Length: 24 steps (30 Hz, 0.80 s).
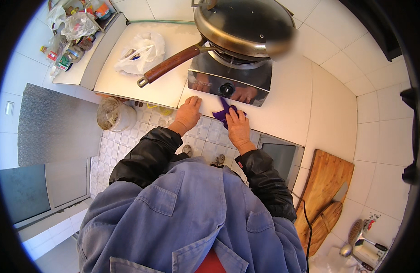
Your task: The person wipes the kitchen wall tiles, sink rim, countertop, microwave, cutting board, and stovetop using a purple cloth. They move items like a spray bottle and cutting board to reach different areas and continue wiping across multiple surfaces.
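My right hand [238, 127] holds a purple cloth [222, 113] against the front edge of the white counter, its fingers pressed onto the fabric. Part of the cloth sticks out to the left, just below the stove's knob. My left hand [188, 114] rests with its fingertips on the counter edge, holding nothing, fingers laid flat. Right behind both hands stands a shiny metal gas stove [205, 83] whose front panel mirrors them. On its burner sits a lidded pan [239, 27], with a brown wooden handle [173, 64] reaching out to the left over the counter.
A white plastic bag [146, 52] lies on the counter left of the stove. Bottles and jars [73, 52] crowd the far-left shelf. A dirty bucket [124, 116] stands below the counter. On the right are a wooden cutting board [326, 177], a black cable [308, 227] and ladles [355, 232].
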Motion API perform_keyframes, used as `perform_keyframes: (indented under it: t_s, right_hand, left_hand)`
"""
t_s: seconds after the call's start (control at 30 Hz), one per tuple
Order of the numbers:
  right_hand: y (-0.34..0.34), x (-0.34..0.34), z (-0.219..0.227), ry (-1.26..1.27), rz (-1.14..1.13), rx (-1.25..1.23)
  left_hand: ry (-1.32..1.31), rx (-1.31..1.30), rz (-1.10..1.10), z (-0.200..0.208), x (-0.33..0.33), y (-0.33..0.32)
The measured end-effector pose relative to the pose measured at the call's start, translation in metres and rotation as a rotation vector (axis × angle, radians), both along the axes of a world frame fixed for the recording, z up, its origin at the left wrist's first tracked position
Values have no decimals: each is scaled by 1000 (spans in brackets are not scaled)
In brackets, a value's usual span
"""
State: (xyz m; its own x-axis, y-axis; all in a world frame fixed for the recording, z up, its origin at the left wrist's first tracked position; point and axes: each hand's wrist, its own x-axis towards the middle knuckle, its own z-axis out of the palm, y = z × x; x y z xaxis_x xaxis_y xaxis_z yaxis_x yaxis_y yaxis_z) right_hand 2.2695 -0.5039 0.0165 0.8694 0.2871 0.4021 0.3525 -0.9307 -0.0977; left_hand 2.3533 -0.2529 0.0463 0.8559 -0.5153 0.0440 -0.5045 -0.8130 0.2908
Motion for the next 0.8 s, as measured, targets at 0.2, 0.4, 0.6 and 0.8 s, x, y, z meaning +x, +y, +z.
perform_keyframes:
  t_s: [0.2, 0.4, 0.6, 0.8]
  right_hand:
    - [-68, -13, 0, 38, -173, 41]
    - [-152, -19, 35, 131, -710, 734]
    - [-105, 65, 93, -169, -439, 296]
    - [-15, 118, 97, -119, -322, -114]
  left_hand:
    - [-8, -57, -83, -13, 12, 26]
    - [-98, -20, 163, -19, 31, 81]
    - [14, 14, 191, -12, 37, 94]
    - [-52, 50, 192, -12, 38, 94]
